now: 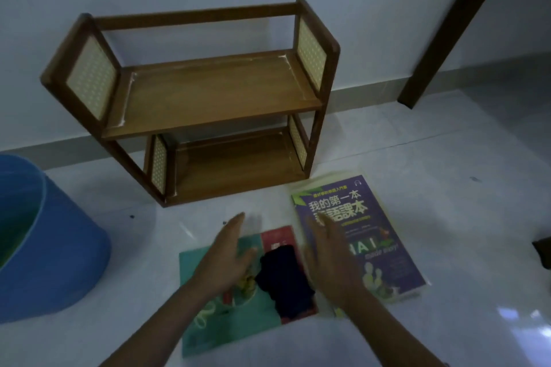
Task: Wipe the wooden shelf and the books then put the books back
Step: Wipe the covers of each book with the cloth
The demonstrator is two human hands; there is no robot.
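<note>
A two-tier wooden shelf (208, 98) with cream woven side panels stands against the wall, both tiers bare. On the floor in front lie a teal and red book (208, 328) and, to its right, a purple book (375, 235) on top of a pale one. A dark cloth (283, 280) sits bunched on the teal and red book. My left hand (229, 256) hovers over that book left of the cloth, fingers straight. My right hand (331, 259) hovers right of the cloth, over the purple book's left edge, fingers straight and blurred.
A blue bucket (56, 250) stands at the left on the pale tiled floor (447, 158). A dark wooden furniture leg (441, 50) comes down at the right, near the wall. A dark object (544, 250) shows at the right edge.
</note>
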